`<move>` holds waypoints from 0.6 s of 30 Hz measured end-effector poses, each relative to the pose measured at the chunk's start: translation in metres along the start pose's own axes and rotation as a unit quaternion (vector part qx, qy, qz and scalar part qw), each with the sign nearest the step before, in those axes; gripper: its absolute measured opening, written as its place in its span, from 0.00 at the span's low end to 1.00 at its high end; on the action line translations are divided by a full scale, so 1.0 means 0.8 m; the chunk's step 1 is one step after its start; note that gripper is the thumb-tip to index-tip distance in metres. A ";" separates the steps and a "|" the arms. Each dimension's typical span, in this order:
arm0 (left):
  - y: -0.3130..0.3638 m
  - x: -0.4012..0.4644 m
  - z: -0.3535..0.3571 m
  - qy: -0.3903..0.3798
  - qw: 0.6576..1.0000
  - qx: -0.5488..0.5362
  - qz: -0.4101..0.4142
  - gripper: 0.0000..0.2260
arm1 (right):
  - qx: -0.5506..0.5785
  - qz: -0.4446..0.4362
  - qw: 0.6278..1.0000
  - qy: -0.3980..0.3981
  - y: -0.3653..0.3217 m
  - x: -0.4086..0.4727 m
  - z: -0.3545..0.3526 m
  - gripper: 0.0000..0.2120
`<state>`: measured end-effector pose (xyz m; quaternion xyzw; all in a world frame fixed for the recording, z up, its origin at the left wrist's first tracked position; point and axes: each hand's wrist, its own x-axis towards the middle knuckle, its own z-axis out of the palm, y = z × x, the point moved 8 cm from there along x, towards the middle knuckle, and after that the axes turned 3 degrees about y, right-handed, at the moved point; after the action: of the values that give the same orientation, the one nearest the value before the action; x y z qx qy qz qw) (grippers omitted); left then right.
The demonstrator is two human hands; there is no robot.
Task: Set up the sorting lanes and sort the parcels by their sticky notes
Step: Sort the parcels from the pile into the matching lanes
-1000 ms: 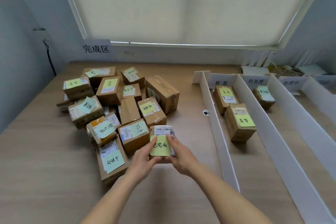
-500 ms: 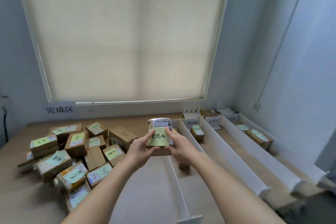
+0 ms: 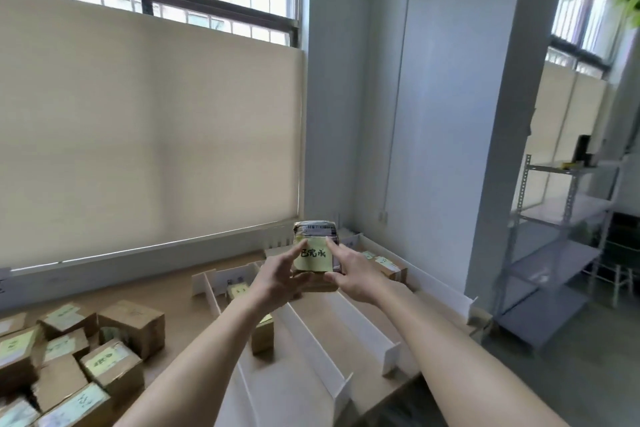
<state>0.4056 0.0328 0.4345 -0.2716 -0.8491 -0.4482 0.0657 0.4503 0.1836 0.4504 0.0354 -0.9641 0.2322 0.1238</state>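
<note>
A heap of parcels [image 3: 69, 357] lies on the tabletop [image 3: 180, 305] at the near left. Right of it, the sorting lanes [image 3: 311, 350] run from near to far, set apart by upright dividers [image 3: 367, 322]. One parcel [image 3: 262, 334] stands in the leftmost lane; another [image 3: 389, 265] lies far back in the rightmost. A held parcel [image 3: 315, 253] is above the lanes, between the left hand [image 3: 277, 279] and right hand [image 3: 349, 274]. A shelf rack [image 3: 554, 253] stands on the floor at the right.

Parcel [image 3: 316, 253] lifted off table, off pile [image 3: 69, 350], carried rightward by left hand [image 3: 277, 277] and right hand [image 3: 349, 274], now above white lanes [image 3: 311, 333].
</note>
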 end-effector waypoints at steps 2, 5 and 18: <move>0.038 0.014 0.038 -0.008 1.000 0.004 0.011 0.35 | -0.006 0.010 1.000 0.011 0.040 -0.013 -0.033 0.39; 0.095 0.037 0.099 -0.007 0.998 0.052 0.038 0.34 | -0.003 0.024 0.999 0.020 0.107 -0.033 -0.083 0.39; 0.273 0.125 0.378 -0.044 0.994 0.063 0.081 0.34 | -0.039 0.089 0.995 0.031 0.394 -0.110 -0.248 0.39</move>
<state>0.4745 0.4126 0.4506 -0.3539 -0.8532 -0.3743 0.0815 0.5400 0.5556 0.4607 -0.0630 -0.9674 0.2054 0.1341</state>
